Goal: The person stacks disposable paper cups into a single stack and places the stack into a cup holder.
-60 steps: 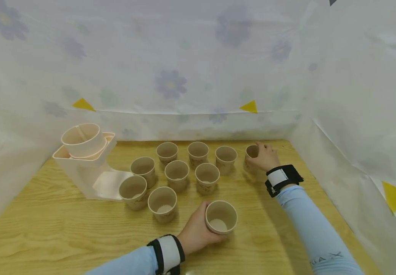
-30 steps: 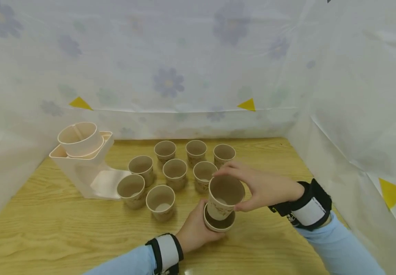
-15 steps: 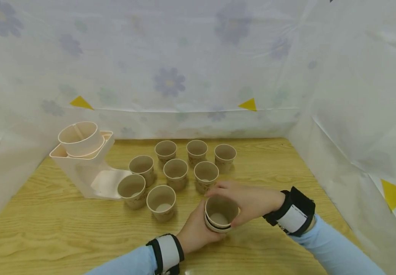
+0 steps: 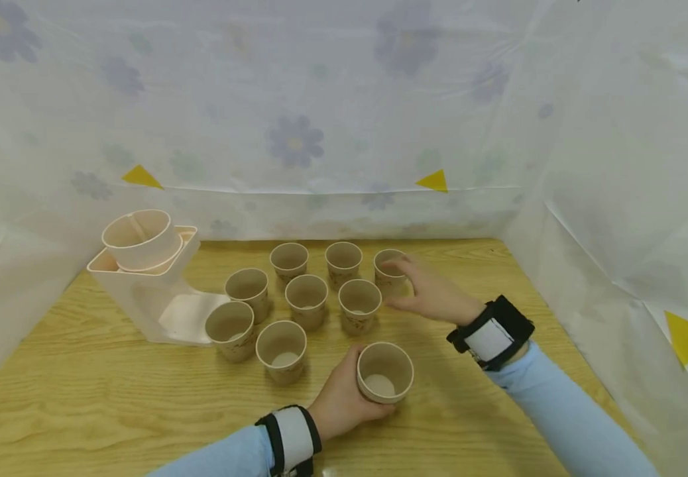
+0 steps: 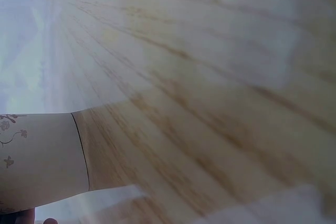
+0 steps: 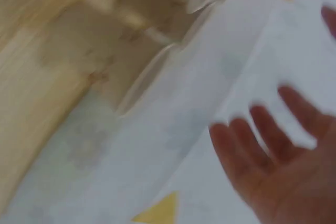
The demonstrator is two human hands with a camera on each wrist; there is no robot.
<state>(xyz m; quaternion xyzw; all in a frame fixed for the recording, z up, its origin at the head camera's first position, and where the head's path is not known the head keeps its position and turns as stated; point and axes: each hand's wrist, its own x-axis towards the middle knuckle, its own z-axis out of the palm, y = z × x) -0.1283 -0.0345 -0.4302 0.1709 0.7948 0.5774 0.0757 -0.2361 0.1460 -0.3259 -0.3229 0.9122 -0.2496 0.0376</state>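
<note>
My left hand [image 4: 345, 401] grips a stack of nested paper cups [image 4: 384, 372] near the table's front, fingers curled round its far side. In the left wrist view the side of a cup [image 5: 42, 163] shows a small brown floral print. My right hand [image 4: 433, 291] reaches over the table with thumb and fingers spread, holding nothing. Its fingertips overlap the rim of the back right cup [image 4: 388, 281] in the head view. In the right wrist view the right hand [image 6: 283, 166] is blurred, its fingers apart, with cups [image 6: 100, 56] beyond it.
Several more upright cups [image 4: 307, 298] stand in loose rows left of the hands. A cream-coloured dispenser-like stand [image 4: 153, 298] with a round top sits at the left. White floral sheeting [image 4: 344, 119] walls the wooden table [image 4: 111, 397] at the back and sides.
My right hand took the far right cup, lowered it into the cup in my left hand and let go. It then moved back toward the rear right cup. The left hand stayed put.
</note>
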